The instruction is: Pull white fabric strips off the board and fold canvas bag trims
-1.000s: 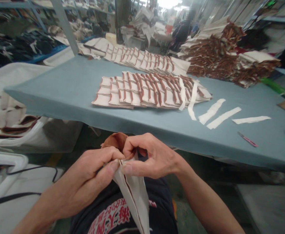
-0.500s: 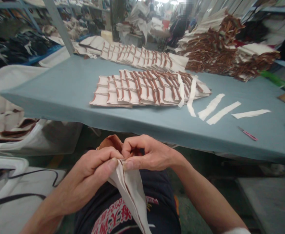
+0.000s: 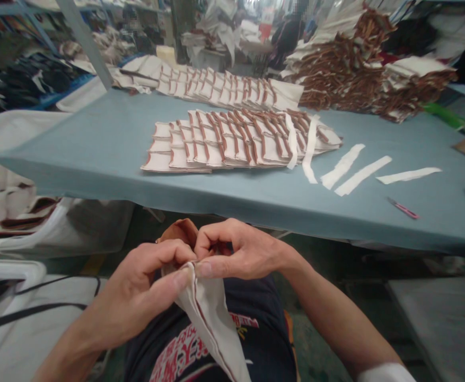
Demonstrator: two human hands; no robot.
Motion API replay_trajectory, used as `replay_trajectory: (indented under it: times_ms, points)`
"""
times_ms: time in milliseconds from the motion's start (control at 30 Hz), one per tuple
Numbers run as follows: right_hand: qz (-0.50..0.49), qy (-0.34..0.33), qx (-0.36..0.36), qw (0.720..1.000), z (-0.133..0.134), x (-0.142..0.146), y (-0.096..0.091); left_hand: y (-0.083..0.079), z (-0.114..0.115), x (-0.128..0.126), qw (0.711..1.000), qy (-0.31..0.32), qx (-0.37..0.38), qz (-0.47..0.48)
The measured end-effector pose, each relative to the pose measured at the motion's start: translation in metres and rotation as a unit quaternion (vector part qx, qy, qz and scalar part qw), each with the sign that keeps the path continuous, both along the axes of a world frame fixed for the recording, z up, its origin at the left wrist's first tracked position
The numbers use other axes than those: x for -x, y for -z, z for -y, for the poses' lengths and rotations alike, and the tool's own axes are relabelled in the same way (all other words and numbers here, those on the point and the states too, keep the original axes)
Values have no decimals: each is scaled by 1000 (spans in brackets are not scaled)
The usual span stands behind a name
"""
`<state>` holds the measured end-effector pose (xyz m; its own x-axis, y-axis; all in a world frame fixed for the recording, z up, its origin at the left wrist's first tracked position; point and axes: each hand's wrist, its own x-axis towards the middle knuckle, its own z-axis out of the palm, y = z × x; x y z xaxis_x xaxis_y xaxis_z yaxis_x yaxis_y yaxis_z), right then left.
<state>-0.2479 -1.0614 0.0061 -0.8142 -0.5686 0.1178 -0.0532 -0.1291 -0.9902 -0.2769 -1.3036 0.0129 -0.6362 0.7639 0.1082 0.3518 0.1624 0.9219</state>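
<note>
Between my hands, close to my body, hangs a white fabric piece (image 3: 212,313) with a brown edge running down it. My left hand (image 3: 148,281) pinches its top edge between thumb and fingers. Right beside it, my right hand (image 3: 236,249) grips the same edge, thumb below and fingers curled above. A brown part (image 3: 180,232) shows behind the fingers; how it joins the white fabric is hidden. The lower end of the piece drapes over my dark printed apron (image 3: 180,350).
On the blue table (image 3: 85,143) lie overlapping rows of white, brown-edged pieces (image 3: 232,140), loose white strips (image 3: 363,175) and pink-handled thread snips (image 3: 404,208). A tall brown-and-white stack (image 3: 347,69) rises at the back right. White bins (image 3: 53,228) stand at the left.
My view has shifted slightly, so the table appears a little higher and further left. Both hands keep hold of the fabric edge; the left fingers have shifted slightly.
</note>
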Motion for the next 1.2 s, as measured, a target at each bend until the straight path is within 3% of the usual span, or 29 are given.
replay_trajectory:
  times_ms: [233,600,833,1200]
  points:
    - [-3,6,-7,1000,-2,-3,1,-2,-2,1,1000,-6,29,-7]
    - [-40,54,-97,993,2,-6,-5,-10,-4,-1,995,-45,63,58]
    - [-20,54,-94,994,2,0,1,-9,-2,7,993,-38,95,52]
    - [-20,51,-116,992,6,0,-4,-17,-2,-1,989,-48,106,90]
